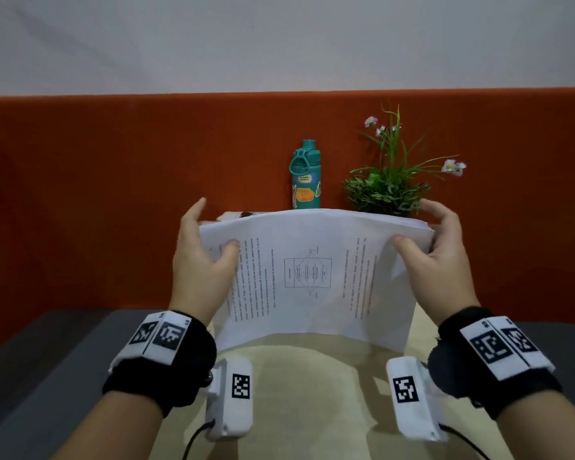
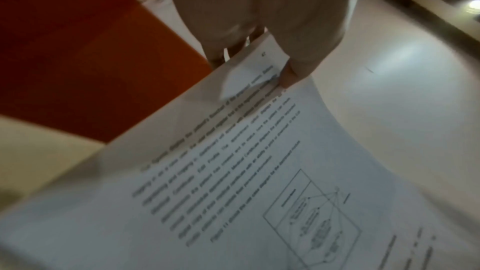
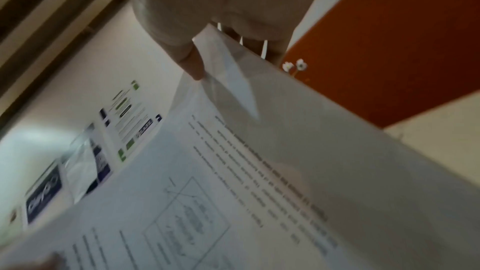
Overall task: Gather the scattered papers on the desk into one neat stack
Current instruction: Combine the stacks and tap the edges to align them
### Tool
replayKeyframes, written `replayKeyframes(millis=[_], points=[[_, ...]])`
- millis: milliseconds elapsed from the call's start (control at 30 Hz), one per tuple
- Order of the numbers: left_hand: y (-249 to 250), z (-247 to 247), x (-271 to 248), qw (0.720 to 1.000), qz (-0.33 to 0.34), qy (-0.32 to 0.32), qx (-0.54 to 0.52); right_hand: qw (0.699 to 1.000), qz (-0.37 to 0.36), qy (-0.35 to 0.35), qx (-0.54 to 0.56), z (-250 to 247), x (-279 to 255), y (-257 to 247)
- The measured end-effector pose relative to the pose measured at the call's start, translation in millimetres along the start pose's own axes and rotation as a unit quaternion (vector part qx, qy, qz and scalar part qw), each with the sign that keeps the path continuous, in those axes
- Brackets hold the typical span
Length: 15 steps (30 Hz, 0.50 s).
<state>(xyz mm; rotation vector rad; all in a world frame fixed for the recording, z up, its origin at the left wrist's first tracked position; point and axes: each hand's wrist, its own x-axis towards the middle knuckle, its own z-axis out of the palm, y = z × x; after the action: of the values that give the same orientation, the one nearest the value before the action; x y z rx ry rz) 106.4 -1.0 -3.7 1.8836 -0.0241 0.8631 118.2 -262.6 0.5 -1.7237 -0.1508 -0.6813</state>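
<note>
I hold a stack of white printed papers upright over the beige desk, and its front sheet shows text and a diagram. My left hand grips the left edge with the thumb on the front. My right hand grips the right edge the same way. The top edge bows slightly. A colour-printed sheet pokes out behind the top left corner and also shows in the right wrist view. In the wrist views the left thumb and the right thumb press on the papers.
A teal water bottle and a potted plant with small flowers stand at the back of the desk, against an orange partition. A dark grey surface borders the desk on the left.
</note>
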Motion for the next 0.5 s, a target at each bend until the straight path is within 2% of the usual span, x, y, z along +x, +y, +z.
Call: replayKeyframes(millis=[100, 167, 333, 500], points=[[-9, 6, -7, 0.975, -0.137, -0.017, -0.173, 0.993, 0.096, -0.029, 0.066, 6, -4, 8], [-15, 11, -10, 0.963, -0.186, -0.021, -0.191, 0.989, 0.124, -0.029, 0.069, 10, -7, 12], [-14, 5, -12, 0.967, -0.168, -0.02, -0.188, 0.993, 0.082, 0.007, 0.09, 0, -13, 10], [-14, 5, -12, 0.964, -0.181, -0.037, -0.191, 0.993, 0.079, -0.017, 0.081, 2, -19, 10]])
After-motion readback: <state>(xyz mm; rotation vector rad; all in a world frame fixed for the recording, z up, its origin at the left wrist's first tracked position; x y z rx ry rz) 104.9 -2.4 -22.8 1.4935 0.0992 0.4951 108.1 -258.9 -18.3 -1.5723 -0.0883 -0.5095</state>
